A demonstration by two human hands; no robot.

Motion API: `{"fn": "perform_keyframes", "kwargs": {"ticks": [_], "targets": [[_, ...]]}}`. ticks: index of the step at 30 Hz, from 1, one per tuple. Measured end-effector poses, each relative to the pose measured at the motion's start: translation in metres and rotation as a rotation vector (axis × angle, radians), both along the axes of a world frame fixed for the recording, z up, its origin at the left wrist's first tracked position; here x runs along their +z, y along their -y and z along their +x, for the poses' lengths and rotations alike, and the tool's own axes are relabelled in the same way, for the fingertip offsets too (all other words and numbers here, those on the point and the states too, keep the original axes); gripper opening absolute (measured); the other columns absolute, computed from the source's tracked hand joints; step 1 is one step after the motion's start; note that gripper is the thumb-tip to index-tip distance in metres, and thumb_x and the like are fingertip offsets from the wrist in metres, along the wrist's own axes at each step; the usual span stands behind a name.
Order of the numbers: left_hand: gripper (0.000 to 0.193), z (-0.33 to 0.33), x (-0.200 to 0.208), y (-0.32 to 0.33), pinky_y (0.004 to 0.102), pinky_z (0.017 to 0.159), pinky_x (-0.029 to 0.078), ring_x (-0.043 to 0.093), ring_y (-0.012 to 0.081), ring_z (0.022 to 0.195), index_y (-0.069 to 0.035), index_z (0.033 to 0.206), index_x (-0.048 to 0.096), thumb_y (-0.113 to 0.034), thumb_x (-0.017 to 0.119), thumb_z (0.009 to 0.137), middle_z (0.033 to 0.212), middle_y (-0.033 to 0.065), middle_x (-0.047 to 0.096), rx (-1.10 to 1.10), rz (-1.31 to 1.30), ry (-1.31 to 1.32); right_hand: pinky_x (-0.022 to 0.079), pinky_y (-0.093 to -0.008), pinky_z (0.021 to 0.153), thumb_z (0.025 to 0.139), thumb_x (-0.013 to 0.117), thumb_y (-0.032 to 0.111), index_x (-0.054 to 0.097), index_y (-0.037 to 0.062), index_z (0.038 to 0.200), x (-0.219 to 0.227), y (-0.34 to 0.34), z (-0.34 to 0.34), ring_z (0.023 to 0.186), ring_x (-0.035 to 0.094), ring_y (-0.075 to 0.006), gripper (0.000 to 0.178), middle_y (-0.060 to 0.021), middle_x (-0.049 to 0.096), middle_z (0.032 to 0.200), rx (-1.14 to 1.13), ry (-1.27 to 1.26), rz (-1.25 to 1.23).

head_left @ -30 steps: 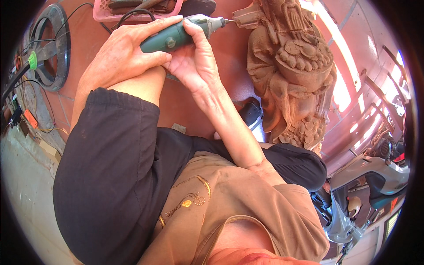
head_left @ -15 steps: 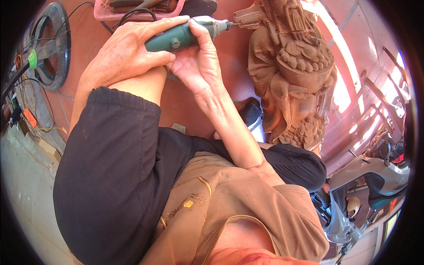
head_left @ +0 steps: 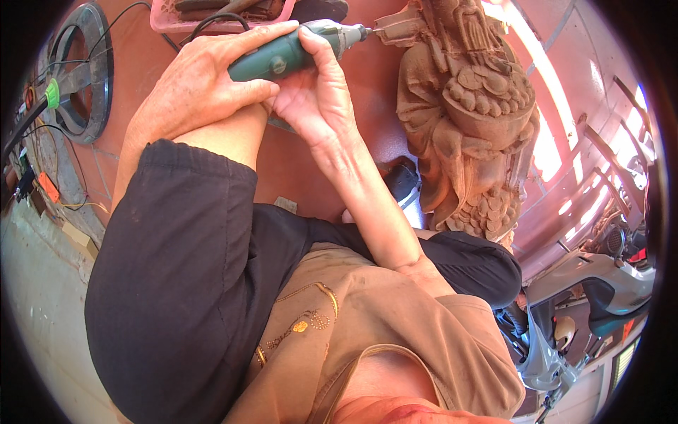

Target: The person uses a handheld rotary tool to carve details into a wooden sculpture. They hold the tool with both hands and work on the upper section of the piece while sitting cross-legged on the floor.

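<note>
A green rotary tool (head_left: 263, 62) with a grey nose lies level between my two hands, its thin bit pointing right. My left hand (head_left: 201, 81) is closed on its rear end, index finger stretched along the top, wrist by my raised knee. My right hand (head_left: 319, 99) grips the tool nearer the nose, thumb on top; its other fingers are partly hidden. The bit's tip is right beside a brown carved wooden statue (head_left: 470, 120) of a robed, bearded figure with heaped round coins. Whether the tip touches the wood, I cannot tell.
A pink basket (head_left: 286, 18) of tools stands beyond my left hand on the red tiled floor (head_left: 367, 127). At far left is a black-rimmed wheel-like base (head_left: 102, 85) with cables nearby. A dark object (head_left: 401, 180) lies beside the statue. A grey motorbike (head_left: 586, 283) stands at right.
The rotary tool has shifted slightly up and left in my hands, its nose tilting a little higher. The statue stays where it was.
</note>
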State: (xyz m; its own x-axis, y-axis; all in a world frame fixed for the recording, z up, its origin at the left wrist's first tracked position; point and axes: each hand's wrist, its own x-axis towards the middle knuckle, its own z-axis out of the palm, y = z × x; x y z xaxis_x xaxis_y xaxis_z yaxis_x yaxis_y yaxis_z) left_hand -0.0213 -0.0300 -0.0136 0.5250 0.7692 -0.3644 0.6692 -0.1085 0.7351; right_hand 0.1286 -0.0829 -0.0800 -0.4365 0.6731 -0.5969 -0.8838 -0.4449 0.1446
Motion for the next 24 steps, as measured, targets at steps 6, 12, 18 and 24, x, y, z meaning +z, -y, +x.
{"fn": "perform_keyframes", "kwargs": {"ticks": [6,12,18,24], "targets": [[0.068,-0.0008,-0.0022,0.0004,0.0403,0.098,0.047,0.063,0.0337,0.109,-0.012,0.134,0.057,-0.016,0.074,0.068,0.115,0.0189,0.066,-0.02,0.009,0.002,0.053,-0.0445,0.087,0.09,0.068,0.029,0.057,0.011,0.118,-0.0031,0.0046,0.0002,0.108,0.061,-0.0226,0.035,-0.007,0.063,0.117,0.001,0.017,0.021],[0.067,-0.001,-0.0005,0.0001,0.04,0.096,0.047,0.064,0.0341,0.107,-0.011,0.134,0.057,-0.016,0.073,0.069,0.113,0.0194,0.067,-0.026,-0.012,0.01,0.053,-0.0438,0.085,0.089,0.068,0.029,0.057,0.012,0.117,-0.0009,0.0054,-0.0001,0.106,0.061,-0.0223,0.034,-0.0058,0.064,0.114,0.003,0.007,-0.009],[0.066,-0.0001,-0.002,-0.0017,0.0398,0.093,0.048,0.065,0.0342,0.104,-0.009,0.133,0.057,-0.016,0.073,0.07,0.111,0.0196,0.068,-0.053,-0.02,0.033,0.052,-0.0433,0.083,0.089,0.068,0.029,0.057,0.0125,0.116,-0.0001,0.0079,0.0006,0.105,0.062,-0.0221,0.034,-0.0052,0.064,0.112,-0.005,0.019,-0.016],[0.066,-0.0005,-0.0022,-0.001,0.0398,0.093,0.048,0.065,0.0344,0.104,-0.009,0.133,0.057,-0.017,0.072,0.07,0.111,0.0192,0.068,-0.052,0.0,0.024,0.052,-0.043,0.082,0.089,0.069,0.03,0.057,0.013,0.116,-0.0008,0.0085,0.0016,0.105,0.062,-0.0219,0.034,-0.0048,0.064,0.112,0.006,0.021,-0.022]]}}
